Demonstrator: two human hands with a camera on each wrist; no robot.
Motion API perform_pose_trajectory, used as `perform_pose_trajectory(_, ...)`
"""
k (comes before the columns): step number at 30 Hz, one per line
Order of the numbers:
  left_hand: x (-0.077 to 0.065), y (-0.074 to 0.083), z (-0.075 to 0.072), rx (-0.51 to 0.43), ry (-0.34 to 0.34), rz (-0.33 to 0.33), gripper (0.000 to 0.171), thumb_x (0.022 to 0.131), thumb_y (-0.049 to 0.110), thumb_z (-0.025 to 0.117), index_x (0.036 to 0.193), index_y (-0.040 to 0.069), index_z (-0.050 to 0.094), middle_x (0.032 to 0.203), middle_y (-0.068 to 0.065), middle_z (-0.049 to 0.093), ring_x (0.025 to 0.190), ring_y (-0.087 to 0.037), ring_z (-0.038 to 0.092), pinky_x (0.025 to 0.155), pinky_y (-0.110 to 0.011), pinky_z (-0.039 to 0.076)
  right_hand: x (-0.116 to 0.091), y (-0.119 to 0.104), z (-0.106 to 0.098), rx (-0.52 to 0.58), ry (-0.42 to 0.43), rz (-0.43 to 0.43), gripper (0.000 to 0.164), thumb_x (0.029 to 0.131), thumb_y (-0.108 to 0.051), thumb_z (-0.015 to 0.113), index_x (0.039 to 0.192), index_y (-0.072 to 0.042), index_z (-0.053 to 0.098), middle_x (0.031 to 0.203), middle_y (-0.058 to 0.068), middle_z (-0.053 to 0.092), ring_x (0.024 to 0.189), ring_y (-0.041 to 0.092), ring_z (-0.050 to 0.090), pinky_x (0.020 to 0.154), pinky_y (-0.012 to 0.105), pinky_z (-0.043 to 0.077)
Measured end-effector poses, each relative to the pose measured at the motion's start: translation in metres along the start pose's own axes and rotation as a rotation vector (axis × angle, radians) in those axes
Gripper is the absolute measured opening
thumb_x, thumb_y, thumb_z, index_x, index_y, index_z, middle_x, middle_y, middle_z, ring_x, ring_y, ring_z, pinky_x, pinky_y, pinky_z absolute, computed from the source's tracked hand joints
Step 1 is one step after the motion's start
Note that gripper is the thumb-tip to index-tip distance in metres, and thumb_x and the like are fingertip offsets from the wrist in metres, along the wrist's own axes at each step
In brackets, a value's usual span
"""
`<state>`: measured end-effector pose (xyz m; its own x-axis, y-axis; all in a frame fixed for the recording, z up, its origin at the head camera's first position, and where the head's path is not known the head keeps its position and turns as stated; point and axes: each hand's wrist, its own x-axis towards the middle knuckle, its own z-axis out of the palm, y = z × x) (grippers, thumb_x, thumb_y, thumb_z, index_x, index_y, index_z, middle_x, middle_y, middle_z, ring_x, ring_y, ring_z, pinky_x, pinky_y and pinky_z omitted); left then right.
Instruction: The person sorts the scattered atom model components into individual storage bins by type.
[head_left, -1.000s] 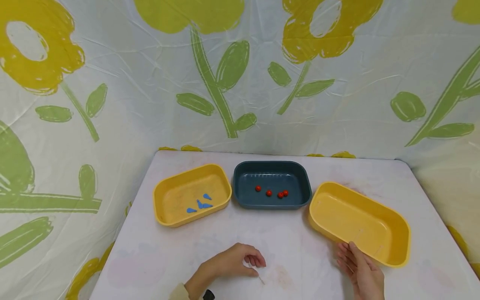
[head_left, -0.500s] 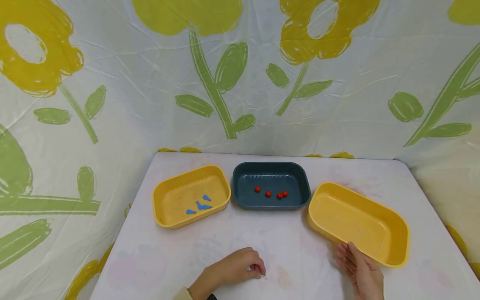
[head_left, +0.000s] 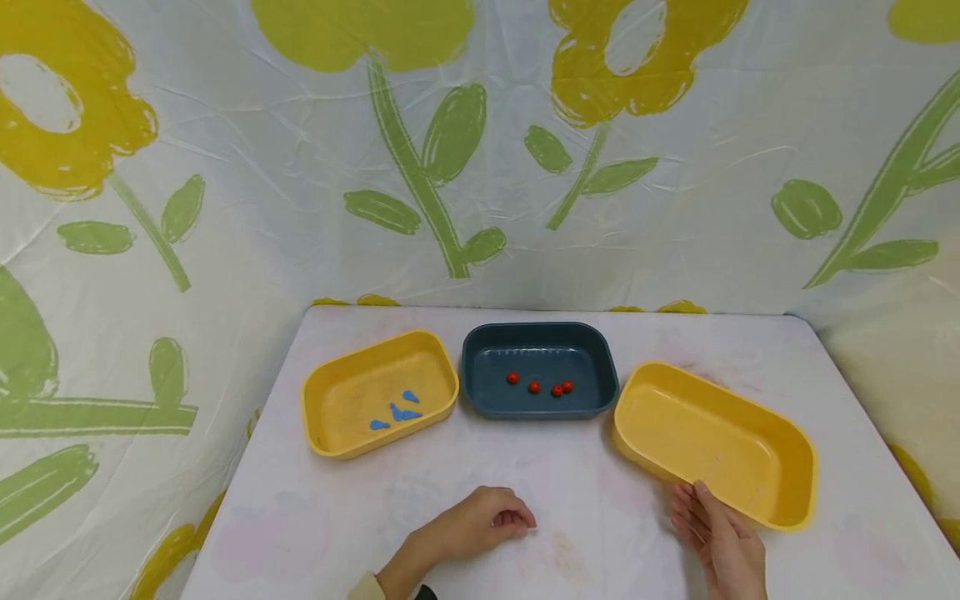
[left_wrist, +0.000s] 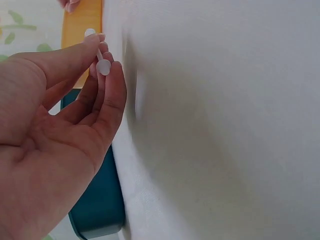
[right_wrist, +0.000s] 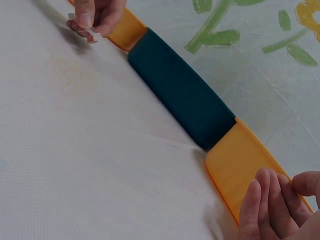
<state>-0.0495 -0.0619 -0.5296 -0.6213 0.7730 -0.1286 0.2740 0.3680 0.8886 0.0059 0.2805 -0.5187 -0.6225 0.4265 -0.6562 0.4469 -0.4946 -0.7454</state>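
My left hand [head_left: 487, 525] is over the near middle of the table, pinching a small translucent white stick with rounded ends [left_wrist: 103, 67] between thumb and fingers. In the head view only a tiny white tip of it shows. My right hand [head_left: 723, 542] holds the near wall of the right yellow bin [head_left: 795, 475], thumb over the rim and fingers along the outside. A few thin, pale pieces [head_left: 720, 457] lie in that bin, faint against the yellow.
A dark teal bin [head_left: 540, 412] with several red beads [head_left: 534, 387] stands at the back middle. To its left sits another yellow bin [head_left: 330, 408] holding several blue drop-shaped pieces [head_left: 380, 425]. Flower-printed cloth [head_left: 300, 167] hangs behind the table.
My left hand dipped to the table, closed thumb and fingers on the small white stick, and then rose slightly with it. The right hand stays at the bin's rim.
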Motion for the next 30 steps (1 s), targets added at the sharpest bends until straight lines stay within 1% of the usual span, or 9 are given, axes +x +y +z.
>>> perform_pose_trajectory(4,0.002,-0.001,0.000,-0.030,0.005,-0.016,0.012,0.099,0.008,0.068,0.109,0.008,0.076,0.097,0.009,0.071,0.081,0.006,0.054,0.076,-0.015,0.051,0.000,-0.001,0.001,-0.003,-0.003,-0.002,0.025,0.100,-0.040,0.065,0.083,-0.029,0.080,0.088,-0.009,0.077,0.083,0.009,0.075,0.075,0.026,0.060)
perform_pose_trajectory(10,0.006,-0.003,0.002,-0.030,0.014,-0.002,0.010,0.099,0.007,0.068,0.107,0.007,0.075,0.093,0.009,0.069,0.081,0.006,0.054,0.076,-0.014,0.051,0.000,-0.001,0.002,-0.005,-0.002,-0.003,0.026,0.101,-0.039,0.065,0.083,-0.029,0.080,0.088,-0.009,0.077,0.083,0.009,0.075,0.075,0.026,0.060)
perform_pose_trajectory(15,0.010,-0.005,0.005,-0.043,0.053,0.017,0.008,0.099,0.006,0.068,0.104,0.006,0.074,0.091,0.008,0.069,0.080,0.007,0.056,0.075,-0.014,0.051,0.000,-0.001,0.001,-0.010,0.003,0.003,0.027,0.102,-0.039,0.064,0.082,-0.030,0.080,0.087,-0.009,0.077,0.084,0.009,0.075,0.076,0.027,0.060)
perform_pose_trajectory(19,0.014,-0.003,0.006,-0.058,0.093,0.027,0.006,0.097,0.005,0.070,0.103,0.006,0.074,0.089,0.007,0.069,0.080,0.007,0.057,0.074,-0.015,0.053,0.000,-0.001,0.000,-0.002,0.007,0.000,0.026,0.101,-0.039,0.064,0.082,-0.030,0.080,0.087,-0.009,0.077,0.083,0.009,0.075,0.075,0.027,0.060)
perform_pose_trajectory(22,0.016,0.001,0.006,-0.087,0.119,0.015,0.006,0.096,0.005,0.072,0.101,0.005,0.073,0.089,0.007,0.069,0.079,0.006,0.058,0.074,-0.016,0.053,0.001,0.000,0.000,0.001,0.006,-0.004,0.026,0.101,-0.039,0.064,0.082,-0.029,0.080,0.087,-0.009,0.077,0.082,0.009,0.075,0.075,0.027,0.061)
perform_pose_trajectory(25,0.018,0.006,0.005,-0.142,0.148,-0.010,0.006,0.094,0.004,0.074,0.100,0.004,0.073,0.088,0.005,0.070,0.078,0.003,0.059,0.074,-0.016,0.053,0.001,0.000,0.000,0.002,0.006,-0.005,0.026,0.101,-0.038,0.064,0.082,-0.029,0.080,0.087,-0.009,0.077,0.083,0.009,0.075,0.075,0.027,0.061)
perform_pose_trajectory(30,0.025,0.011,0.003,-0.214,0.201,-0.046,0.008,0.093,0.005,0.076,0.100,0.005,0.074,0.087,0.009,0.069,0.078,0.001,0.061,0.075,-0.018,0.055,0.000,0.001,0.001,-0.004,0.005,-0.008,0.025,0.101,-0.039,0.065,0.083,-0.030,0.080,0.088,-0.009,0.077,0.083,0.009,0.075,0.075,0.027,0.061)
